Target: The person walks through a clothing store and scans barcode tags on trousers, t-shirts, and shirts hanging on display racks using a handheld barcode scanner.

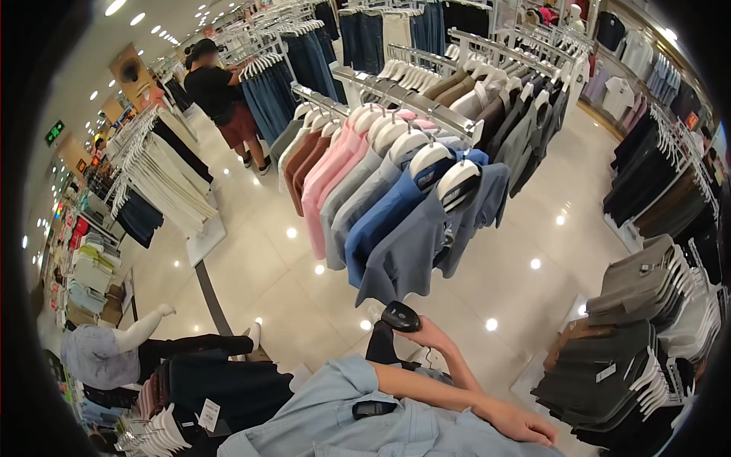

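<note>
My right hand is wrapped round a rounded, glossy black handheld device in front of my body; its exact kind does not show. My left forearm crosses over the right one, against my light blue shirt. At its end my left hand is curled near my right sleeve, and whatever its fingers hold, if anything, is hidden. Closest beyond the device hangs a grey-blue shirt at the front of a rack, with a brighter blue shirt behind it.
A metal rail bears pink, grey and brown shirts. Pale trousers hang on the left; dark folded garments hang on the right. A mannequin stands at lower left. A person in black faces a rack of jeans. Tiled floor lies between.
</note>
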